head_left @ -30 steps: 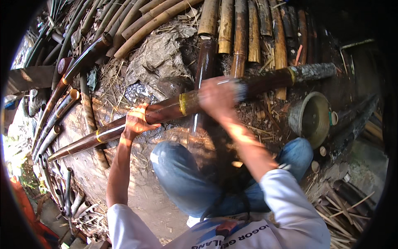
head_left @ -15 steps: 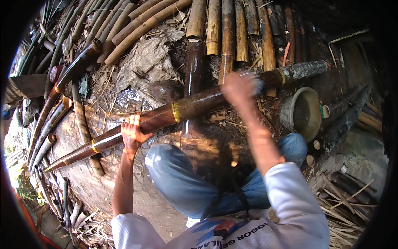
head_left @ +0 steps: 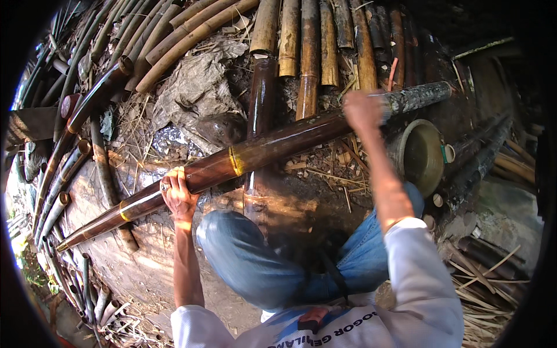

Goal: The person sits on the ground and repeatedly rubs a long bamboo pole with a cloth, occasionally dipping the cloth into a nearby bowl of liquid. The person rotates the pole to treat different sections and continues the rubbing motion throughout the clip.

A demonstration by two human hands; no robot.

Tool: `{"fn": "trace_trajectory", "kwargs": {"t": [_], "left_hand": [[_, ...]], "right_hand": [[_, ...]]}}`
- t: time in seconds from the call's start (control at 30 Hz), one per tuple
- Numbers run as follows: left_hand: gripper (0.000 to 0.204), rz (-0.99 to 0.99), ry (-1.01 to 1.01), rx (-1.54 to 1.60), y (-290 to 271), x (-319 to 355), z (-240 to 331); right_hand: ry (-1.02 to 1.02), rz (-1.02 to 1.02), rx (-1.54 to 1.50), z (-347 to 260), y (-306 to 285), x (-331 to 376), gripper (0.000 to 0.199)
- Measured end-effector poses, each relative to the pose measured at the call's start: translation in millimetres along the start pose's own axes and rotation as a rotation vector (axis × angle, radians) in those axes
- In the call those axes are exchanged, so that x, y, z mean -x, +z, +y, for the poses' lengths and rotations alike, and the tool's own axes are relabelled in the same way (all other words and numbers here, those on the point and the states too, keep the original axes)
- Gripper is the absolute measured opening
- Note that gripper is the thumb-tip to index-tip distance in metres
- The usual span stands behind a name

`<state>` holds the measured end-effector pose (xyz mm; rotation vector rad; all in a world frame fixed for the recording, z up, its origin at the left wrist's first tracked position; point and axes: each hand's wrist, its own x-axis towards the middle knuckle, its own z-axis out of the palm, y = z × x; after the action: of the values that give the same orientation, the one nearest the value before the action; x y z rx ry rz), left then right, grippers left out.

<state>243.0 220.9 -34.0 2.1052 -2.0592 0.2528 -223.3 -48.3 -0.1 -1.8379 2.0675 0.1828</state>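
Note:
A long, wet, dark brown bamboo pole (head_left: 296, 139) with yellowish joints lies slantwise across the view, from lower left to upper right. Its far right stretch is mottled grey, the rest glossy. My left hand (head_left: 178, 194) grips the pole left of its middle, fingers wrapped over the top. Toward the right end, my right hand (head_left: 363, 111) is closed against the pole's upper side. Something pale grey and blurred shows at its right edge; what it is I cannot make out. Beneath the pole, another dark bamboo piece (head_left: 262, 95) runs crosswise.
A round basin (head_left: 400, 152) with murky liquid stands right of my knee. Several cut bamboo poles (head_left: 309, 64) lie at the back, more (head_left: 69, 168) at the left. A crumpled grey cloth (head_left: 200, 87) lies behind the pole. Bamboo strips (head_left: 487, 278) are heaped at lower right.
My right hand has slid along the pole toward its right end, with the blurred pale thing still at its edge. The left hand keeps its grip. The whole view has shifted slightly.

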Motion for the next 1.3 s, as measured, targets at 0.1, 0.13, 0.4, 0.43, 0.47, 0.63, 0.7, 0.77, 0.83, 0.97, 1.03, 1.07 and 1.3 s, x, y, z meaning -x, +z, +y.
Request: {"fn": "trace_trajectory", "kwargs": {"t": [0.1,0.13,0.4,0.43,0.47,0.63,0.7,0.77,0.83,0.97,1.03,1.07,1.3], "left_hand": [[0.081,0.013,-0.059,-0.122,-3.8,3.2,16.3],[0.081,0.007,-0.101,-0.17,-8.9,6.2,23.5],[0.111,-0.421,0.037,0.026,-38.8,-21.3,-5.6],[0.106,-0.389,0.115,0.159,-35.5,-21.9,-13.5],[0.102,-0.456,0.106,0.259,-27.5,-21.7,-18.1],[0.097,-0.202,0.105,0.109,-5.6,-8.4,-22.7],[0.091,-0.085,0.057,0.053,-4.2,-10.3,-20.4],[0.076,-0.031,0.048,0.019,-5.7,-16.4,-20.3],[0.066,0.011,0.04,0.002,-8.5,-21.4,-22.2],[0.073,0.034,-0.013,-0.007,-5.8,-19.6,-28.7],[0.074,0.024,-0.05,-0.011,-0.8,-14.7,-31.4],[0.074,0.001,-0.059,-0.011,2.1,-12.3,-31.5],[0.107,-0.17,-0.023,0.017,-15.2,-40.3,-42.1]], "right_hand": [[-0.641,0.246,0.093,-146.6,82.0,105.3,0.04],[-0.634,0.38,-0.158,-190.3,107.1,137.5,0.037],[-0.288,0.407,-0.108,12.8,26.3,41.7,0.021],[-0.142,0.445,-0.132,52.2,6.3,16.2,0.019],[-0.251,0.827,0.111,77.5,-4.4,-0.3,0.019],[-0.276,0.41,-0.229,-44.2,55.3,48.9,0.024],[-0.595,0.476,-0.154,-148.0,106.3,98.6,0.024],[-0.853,0.537,-0.32,-213.0,137.1,132.5,0.025],[-0.952,0.675,-0.328,-210.4,130.2,127.9,0.024],[-0.382,0.454,-0.013,-54.2,26.2,16.1,0.027],[-0.297,0.876,0.259,2.3,-13.8,-36.9,0.028],[-0.317,0.771,0.225,7.2,-15.4,-46.8,0.03],[-0.898,0.564,-0.204,-249.7,124.2,117.1,0.027]]}}
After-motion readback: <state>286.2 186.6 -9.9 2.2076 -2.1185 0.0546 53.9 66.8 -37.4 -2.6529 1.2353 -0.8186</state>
